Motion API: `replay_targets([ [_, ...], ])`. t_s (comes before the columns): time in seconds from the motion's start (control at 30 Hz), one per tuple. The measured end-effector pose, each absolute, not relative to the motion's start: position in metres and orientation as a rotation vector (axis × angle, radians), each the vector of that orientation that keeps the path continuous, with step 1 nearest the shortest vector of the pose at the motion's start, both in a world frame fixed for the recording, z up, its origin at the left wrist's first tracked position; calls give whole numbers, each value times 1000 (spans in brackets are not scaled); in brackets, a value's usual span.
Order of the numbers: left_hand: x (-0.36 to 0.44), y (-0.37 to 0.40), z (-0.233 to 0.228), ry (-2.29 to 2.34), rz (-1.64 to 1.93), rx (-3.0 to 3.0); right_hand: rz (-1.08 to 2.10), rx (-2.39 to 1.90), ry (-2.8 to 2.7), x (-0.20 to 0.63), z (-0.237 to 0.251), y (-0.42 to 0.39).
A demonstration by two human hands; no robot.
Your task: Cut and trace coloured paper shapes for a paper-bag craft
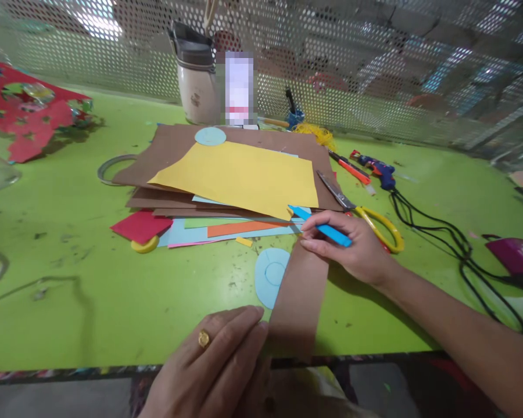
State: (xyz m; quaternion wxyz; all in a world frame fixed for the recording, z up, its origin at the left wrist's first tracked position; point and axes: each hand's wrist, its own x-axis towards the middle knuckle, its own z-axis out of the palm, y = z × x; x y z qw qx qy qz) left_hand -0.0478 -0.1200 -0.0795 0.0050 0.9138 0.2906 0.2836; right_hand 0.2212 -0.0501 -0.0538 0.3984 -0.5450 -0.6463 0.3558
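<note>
A slim blue marker (331,233) is pinched in my right hand (353,247), its tip pointing up and left toward the yellow sheet (239,177). That hand rests at the far end of a brown paper strip (303,290), which slants toward the table's front edge. My left hand (218,360), wearing a gold ring, lies with its fingers stretched out and their tips at the strip's left edge; its thumb is hidden. Between the hands a light blue paper piece (265,290) with a drawn circle lies partly under the strip.
Brown sheets (135,157) and coloured papers lie stacked behind. Yellow-handled scissors (377,226), an orange cutter (355,169) and a corded glue gun (379,169) are at right. A jug (196,87) stands behind, a tape ring (107,168) at left, red cut paper (39,125) farther left.
</note>
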Motion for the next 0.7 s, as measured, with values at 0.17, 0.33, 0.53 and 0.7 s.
replay_targets([
  [0.17, -45, -117, -79, 906, 809, 2926, 929, -1363, -1636, 217, -59, -46],
  [0.33, -43, -114, -79, 847, 804, 2955, 898, -1375, -1608, 215, -60, -48],
  [0.53, -42, -114, -79, 840, 840, 2916, 861, -1400, -1628, 212, -59, -50],
  [0.7, -39, -115, -78, 875, 891, 2873, 808, -1393, -1664, 210, -61, -51],
])
